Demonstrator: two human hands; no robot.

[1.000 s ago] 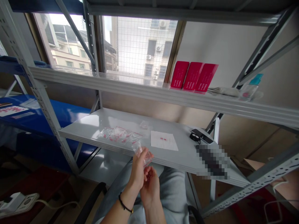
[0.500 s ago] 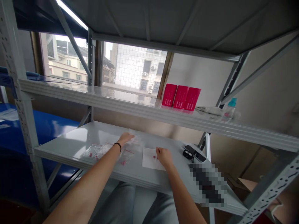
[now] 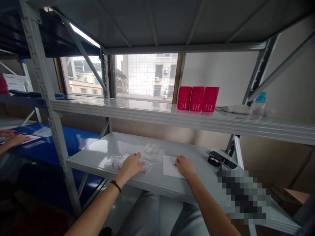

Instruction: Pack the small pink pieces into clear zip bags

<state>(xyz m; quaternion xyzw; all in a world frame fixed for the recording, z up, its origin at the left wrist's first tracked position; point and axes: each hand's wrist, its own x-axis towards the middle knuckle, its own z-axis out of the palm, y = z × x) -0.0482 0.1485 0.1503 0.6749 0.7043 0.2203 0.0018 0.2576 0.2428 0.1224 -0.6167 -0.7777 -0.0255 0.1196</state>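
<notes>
My left hand reaches over a group of clear zip bags with its fingers apart. One of these clear bags shows at its left with small pinkish-red pieces inside; another bag pokes out at its right. Behind them lies a separate clear bag. My right hand rests on a sheet of white paper, its fingers curled down. Whatever is under or between those fingers is hidden, apart from a hint of red at the fingertips.
Three red boxes, a cloth and a blue-capped bottle stand on the shelf above. A phone-like device and a round black object lie at right. At far left, a co-worker's hand is over a blue surface.
My left hand has left the clear bag at the back and come nearer, over the front bags. My right hand has settled lower, covering the red pieces on the paper. The view has swung left.
</notes>
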